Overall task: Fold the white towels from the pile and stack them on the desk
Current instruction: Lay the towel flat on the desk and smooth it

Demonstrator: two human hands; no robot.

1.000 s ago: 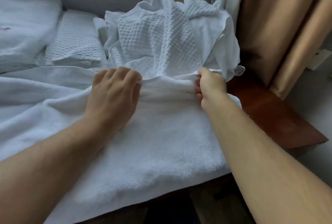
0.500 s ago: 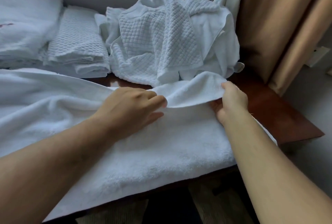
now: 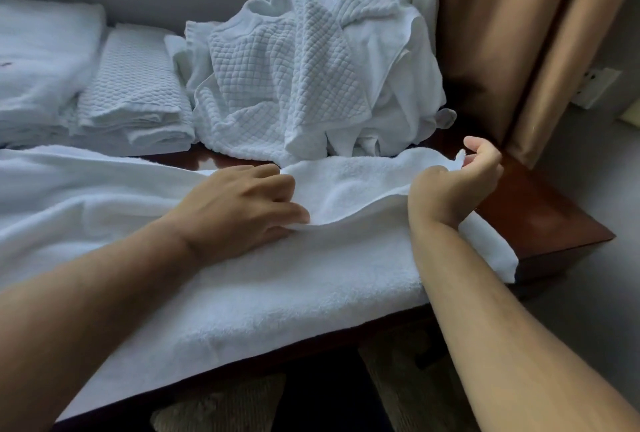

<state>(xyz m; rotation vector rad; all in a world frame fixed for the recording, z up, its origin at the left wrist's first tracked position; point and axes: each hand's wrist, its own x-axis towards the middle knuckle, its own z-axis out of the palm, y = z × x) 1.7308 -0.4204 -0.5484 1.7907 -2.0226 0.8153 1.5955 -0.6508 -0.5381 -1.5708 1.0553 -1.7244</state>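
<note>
Right hand (image 3: pixel 457 182) grip pinching towel (image 3: pixel 277 286) corner, left hand (image 3: pixel 239 210) pinching its fold, no legible writing

Towel (image 3: pixel 277 293) fluffy terry cloth; pile (image 3: pixel 294 85) waffle-weave; desk (image 3: pixel 540 223) glossy reddish wood; curtain (image 3: pixel 502 33) possibly satin.

The wooden desk (image 3: pixel 540 220) carries a spread towel (image 3: pixel 277 286) along its front edge, folded stacks (image 3: pixel 135 92) rear left, a pile (image 3: pixel 304 78) behind.

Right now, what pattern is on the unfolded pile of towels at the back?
White with a quilted diamond waffle weave on the pile, clearest in the head view.
</note>
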